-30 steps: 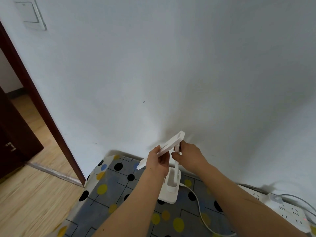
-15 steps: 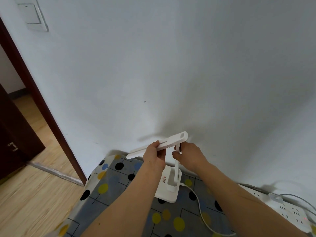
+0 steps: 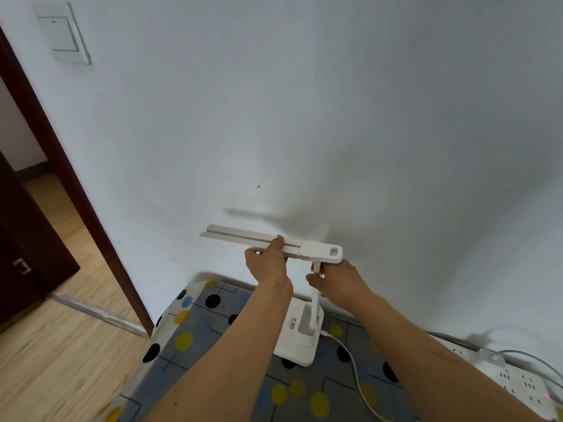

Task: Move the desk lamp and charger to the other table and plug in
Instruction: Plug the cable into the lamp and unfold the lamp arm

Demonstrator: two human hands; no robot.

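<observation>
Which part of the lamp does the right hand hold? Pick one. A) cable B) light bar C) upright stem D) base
C: the right hand grips the upright stem, while the left hand holds the light bar.

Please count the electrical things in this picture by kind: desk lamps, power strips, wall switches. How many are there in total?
desk lamp: 1
power strip: 1
wall switch: 1
Total: 3
</observation>
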